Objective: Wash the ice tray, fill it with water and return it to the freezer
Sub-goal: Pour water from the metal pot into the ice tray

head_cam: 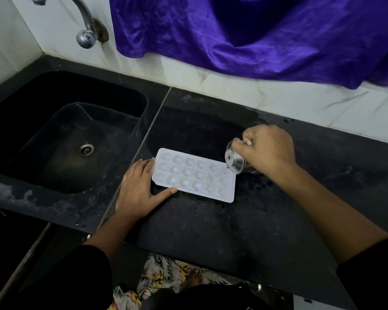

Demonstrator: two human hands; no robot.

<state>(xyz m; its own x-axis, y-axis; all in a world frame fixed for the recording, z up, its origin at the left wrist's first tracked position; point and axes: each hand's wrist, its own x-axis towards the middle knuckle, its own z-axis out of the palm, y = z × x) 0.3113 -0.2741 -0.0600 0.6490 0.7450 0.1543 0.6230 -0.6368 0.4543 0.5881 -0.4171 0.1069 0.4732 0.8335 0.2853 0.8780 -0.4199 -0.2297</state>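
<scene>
The ice tray (194, 175) lies flat on the black tabletop (211, 220), just right of the sink (43, 90). It is white and rectangular, with three rows of rounded pockets. They are so pale that the water level in them cannot be made out. The left hand (137, 191) rests flat against the tray's left end, fingers straight and thumb along the near edge. The right hand (268, 148) grips a tilted steel cup (235, 161), hiding much of it, and a thin stream runs onto the tray's far right corner. Above hang a purple cloth (255, 36) and a tap (85, 25), both cut off at the top.
</scene>
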